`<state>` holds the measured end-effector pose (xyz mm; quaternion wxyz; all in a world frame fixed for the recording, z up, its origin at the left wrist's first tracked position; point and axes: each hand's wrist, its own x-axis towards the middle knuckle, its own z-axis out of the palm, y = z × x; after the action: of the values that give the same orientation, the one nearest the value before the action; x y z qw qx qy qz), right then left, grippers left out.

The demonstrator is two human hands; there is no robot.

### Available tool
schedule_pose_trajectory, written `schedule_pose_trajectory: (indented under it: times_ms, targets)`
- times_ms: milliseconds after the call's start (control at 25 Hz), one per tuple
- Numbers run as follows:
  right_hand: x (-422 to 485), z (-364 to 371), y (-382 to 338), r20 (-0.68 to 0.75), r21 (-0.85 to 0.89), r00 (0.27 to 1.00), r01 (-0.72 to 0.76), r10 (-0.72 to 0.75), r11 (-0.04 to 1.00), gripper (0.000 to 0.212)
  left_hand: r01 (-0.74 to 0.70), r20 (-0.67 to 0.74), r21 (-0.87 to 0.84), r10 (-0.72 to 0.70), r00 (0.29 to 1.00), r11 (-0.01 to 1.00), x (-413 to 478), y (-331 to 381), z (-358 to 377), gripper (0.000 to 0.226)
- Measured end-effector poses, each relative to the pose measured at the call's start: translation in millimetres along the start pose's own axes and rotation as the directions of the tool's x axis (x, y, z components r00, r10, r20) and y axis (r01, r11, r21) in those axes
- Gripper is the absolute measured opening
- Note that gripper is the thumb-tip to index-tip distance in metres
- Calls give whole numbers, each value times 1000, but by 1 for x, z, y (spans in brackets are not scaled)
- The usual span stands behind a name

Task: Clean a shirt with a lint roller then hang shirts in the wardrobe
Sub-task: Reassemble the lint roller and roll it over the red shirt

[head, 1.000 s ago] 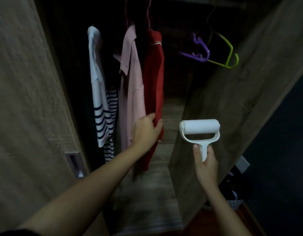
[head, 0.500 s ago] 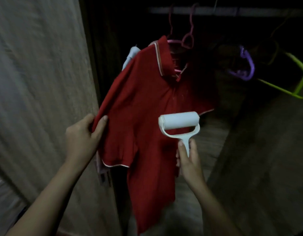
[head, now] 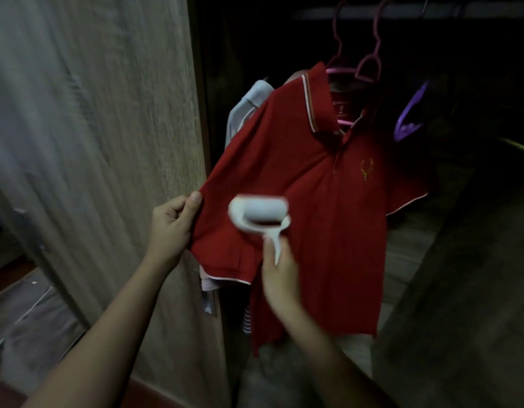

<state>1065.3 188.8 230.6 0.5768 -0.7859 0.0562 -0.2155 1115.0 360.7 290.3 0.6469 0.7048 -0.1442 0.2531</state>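
Head view: red shirt [head: 313,187] hangs on pink hanger [head: 369,69] in the wardrobe opening. Left hand [head: 172,228] fingers pinch its sleeve edge. Right hand [head: 280,278] fingers wrap the lint roller [head: 259,214] handle, with the roll blurred over the chest fabric. Best to pull the sleeve taut and roll in straight downward strokes. Wardrobe door [head: 107,142] is just beside the left hand, purple hanger [head: 409,113] is to the right, and there is room below the hem.

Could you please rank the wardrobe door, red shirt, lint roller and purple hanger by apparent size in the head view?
Largest: wardrobe door.
Then: red shirt.
Last, lint roller and purple hanger look alike; the roller is nearer the camera, the hanger partly in shadow, so unranked.
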Motion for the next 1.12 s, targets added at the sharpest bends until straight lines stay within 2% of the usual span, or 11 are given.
schedule_pose_trajectory:
  times_ms: [80, 160, 280, 360, 440, 560, 680, 800, 920, 1000, 1120]
  targets:
    - [-41, 8, 9, 159, 6, 983, -96, 94, 995, 23, -15, 5, -1, 15, 1000, 1000, 2, -3, -1, 56]
    - [-34, 2, -1, 154, -21, 987, -33, 36, 999, 23, -32, -2, -10, 32, 999, 999, 2, -3, -1, 63]
    - [41, -20, -48, -50, -48, 988, 141, -143, 989, 30, -17, -12, -3, 17, 1000, 1000, 2, -3, -1, 53]
    - [87, -38, -79, -195, -26, 964, 180, -181, 983, 36, -5, -14, 9, 6, 1000, 1000, 3, -4, -2, 50]
    - [94, -41, -73, -228, -36, 954, 194, -197, 980, 33, -5, -12, 15, 5, 1000, 1000, 3, -4, -2, 54]
    - [22, -12, -2, 2, -47, 995, 98, -98, 994, 18, -24, -17, 25, 24, 1000, 999, 4, -2, -2, 62]
    - [-34, -3, 48, 173, -129, 981, -59, 82, 990, 27, -32, -19, 34, 33, 999, 999, 4, -4, -2, 59]
    - [16, -22, 19, 71, -119, 997, 43, -35, 992, 27, -21, -41, 35, 22, 999, 999, 3, -4, 0, 57]
    - [107, -58, -32, -193, -74, 974, 102, -115, 992, 43, -5, -79, 54, 10, 997, 999, 0, -6, 1, 53]
    - [138, -74, -44, -283, -10, 950, 131, -129, 991, 44, 3, -91, 65, 3, 996, 998, -2, -3, 2, 55]
    - [104, -49, 9, -152, -86, 982, 99, -112, 991, 33, 13, -114, 89, -2, 994, 996, -2, -1, 4, 51]
